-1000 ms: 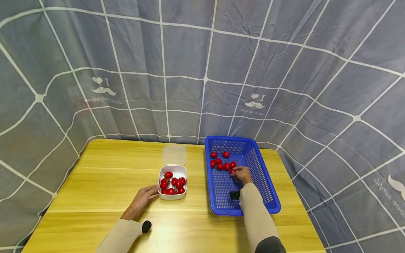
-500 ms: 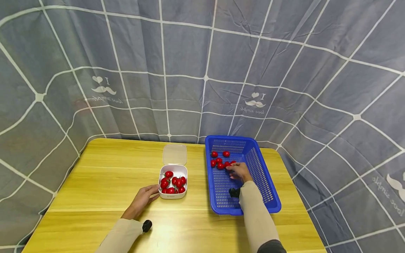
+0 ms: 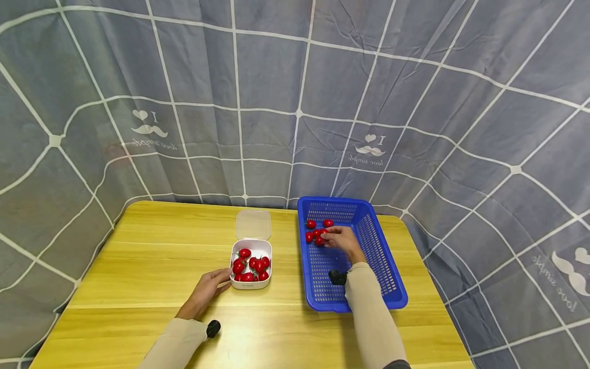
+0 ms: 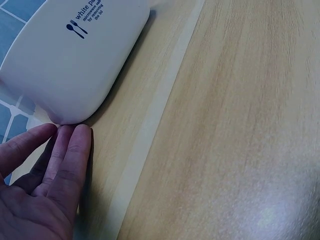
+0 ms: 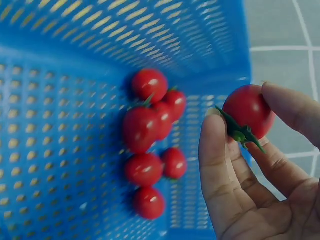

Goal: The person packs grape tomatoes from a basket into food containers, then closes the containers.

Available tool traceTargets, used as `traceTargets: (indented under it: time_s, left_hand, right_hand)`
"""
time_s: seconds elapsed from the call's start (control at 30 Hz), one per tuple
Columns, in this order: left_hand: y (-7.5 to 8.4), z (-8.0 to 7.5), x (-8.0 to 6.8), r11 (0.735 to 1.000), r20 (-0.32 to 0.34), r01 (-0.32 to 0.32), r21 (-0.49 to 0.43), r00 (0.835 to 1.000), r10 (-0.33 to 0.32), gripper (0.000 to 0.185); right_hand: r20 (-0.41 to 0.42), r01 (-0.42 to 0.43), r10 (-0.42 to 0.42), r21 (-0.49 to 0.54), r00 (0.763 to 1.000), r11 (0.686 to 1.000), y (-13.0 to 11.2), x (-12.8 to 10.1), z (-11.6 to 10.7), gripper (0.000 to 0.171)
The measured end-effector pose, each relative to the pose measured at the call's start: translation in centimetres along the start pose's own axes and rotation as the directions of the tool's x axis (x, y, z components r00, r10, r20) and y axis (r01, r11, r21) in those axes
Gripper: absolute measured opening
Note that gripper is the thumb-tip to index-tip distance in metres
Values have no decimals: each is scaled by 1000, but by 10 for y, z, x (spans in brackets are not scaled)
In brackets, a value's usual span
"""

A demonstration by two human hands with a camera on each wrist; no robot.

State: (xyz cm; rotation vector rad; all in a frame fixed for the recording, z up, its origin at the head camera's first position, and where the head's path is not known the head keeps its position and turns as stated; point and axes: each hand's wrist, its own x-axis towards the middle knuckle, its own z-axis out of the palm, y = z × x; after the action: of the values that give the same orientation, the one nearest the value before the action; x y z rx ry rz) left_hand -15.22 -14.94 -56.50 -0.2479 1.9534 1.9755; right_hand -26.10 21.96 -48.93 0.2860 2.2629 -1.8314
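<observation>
In the head view my right hand point(image 3: 343, 241) is over the blue basket point(image 3: 322, 303), pinching a cherry tomato point(image 5: 248, 111) between thumb and fingers. Its green leafy stem end shows in the right wrist view. Several other tomatoes point(image 5: 141, 129) lie on the basket floor beside the hand. My left hand point(image 3: 206, 291) is at the left side of a small white lunch box point(image 3: 251, 285). Its fingertips point(image 4: 77, 137) touch the box's lower corner, fingers extended. Inside the box several red tomatoes point(image 3: 247, 277) with green stems rest, mostly toward the near side.
The box's translucent lid point(image 3: 253, 225) lies folded back behind it. Box and basket stand apart on a yellow wooden table point(image 3: 161, 246). A grey checked curtain point(image 3: 267, 133) hangs behind the table. A black wrist camera point(image 3: 338, 278) sits under the right forearm.
Within the basket my right hand has moved away from me and slightly left, from the near tomatoes to those further back. The left hand and the box stay put.
</observation>
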Motion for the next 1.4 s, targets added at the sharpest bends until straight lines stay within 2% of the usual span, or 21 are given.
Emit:
traceTargets:
  time_s: [0.23,0.6,0.77,1.03,1.4]
  left_hand:
    - [1,0,0,1000,9,-7,-4,1000,7,57]
    - [0,0,1,1000,6,-5,-6,1000,5,56]
    - [-2,0,1,1000,7,-3,-1,1000,3,57]
    - [-4,0,3,1000,-6,9,-15,1000,-9,57]
    - [-3,-1,3,1000,5,3,-5,1000,-3,55]
  right_hand:
    - [30,51,-53,62,998,997,-19,-15,17,34]
    - [110,134,-137,40,984,990,-38,-34,48,33]
    - [151,156,-159,32,976,987,-40,-41,66,30]
    - [201,146,-146,19,969,989,-41,-46,93,28]
    - [286,149,-140,-11,948,989,-32,-50,129,26]
